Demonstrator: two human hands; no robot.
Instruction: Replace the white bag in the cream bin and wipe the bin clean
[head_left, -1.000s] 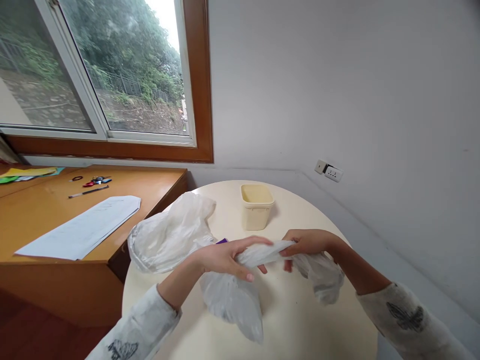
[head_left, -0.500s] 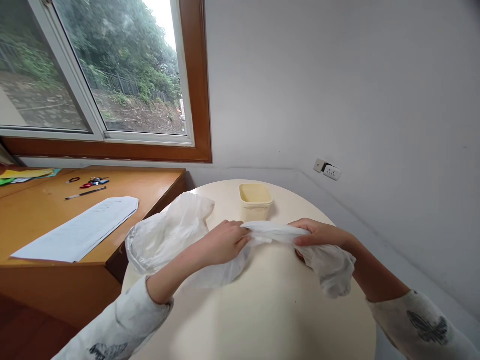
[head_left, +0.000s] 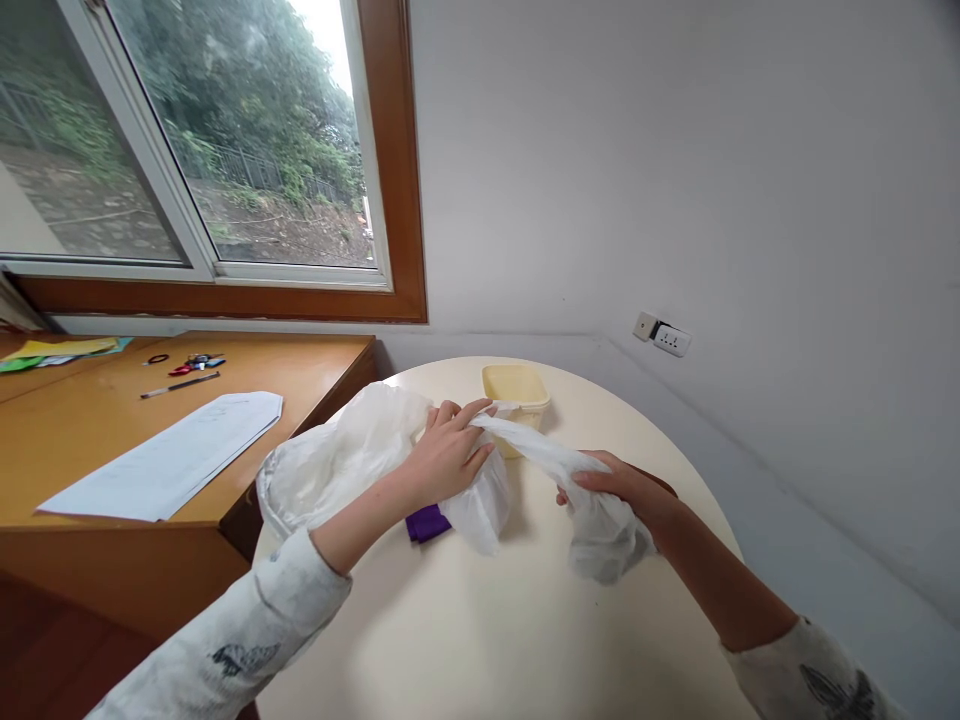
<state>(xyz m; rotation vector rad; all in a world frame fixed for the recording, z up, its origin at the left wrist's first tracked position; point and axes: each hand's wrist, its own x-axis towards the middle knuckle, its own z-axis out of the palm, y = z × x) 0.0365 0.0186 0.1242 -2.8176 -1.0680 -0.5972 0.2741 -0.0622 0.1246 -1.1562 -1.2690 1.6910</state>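
Observation:
A white, thin plastic bag [head_left: 551, 453], bunched into a twisted strip, stretches between my two hands above the round table [head_left: 517, 610]. My left hand [head_left: 446, 460] holds the strip's left end, thumb and fingers somewhat apart around it. My right hand [head_left: 626, 487] is closed around the other end, and a crumpled part hangs below it. Under my left wrist lies a folded purple item [head_left: 427, 523], partly covered. More white plastic [head_left: 337, 460] is heaped left of my left hand; whether it joins the strip I cannot tell. A pale yellow tub [head_left: 517, 383] stands just behind the strip.
A wooden desk [head_left: 300, 350] adjoins on the left, with paper sheets [head_left: 169, 455], a pen [head_left: 180, 386] and keys [head_left: 199, 364] on it. Behind are a window [head_left: 247, 150] and a white wall with a socket [head_left: 671, 340].
My left hand has moved up and its fingers have spread. My right hand has moved left and slightly down. The strip now slants down to the right, and the purple item has come into sight.

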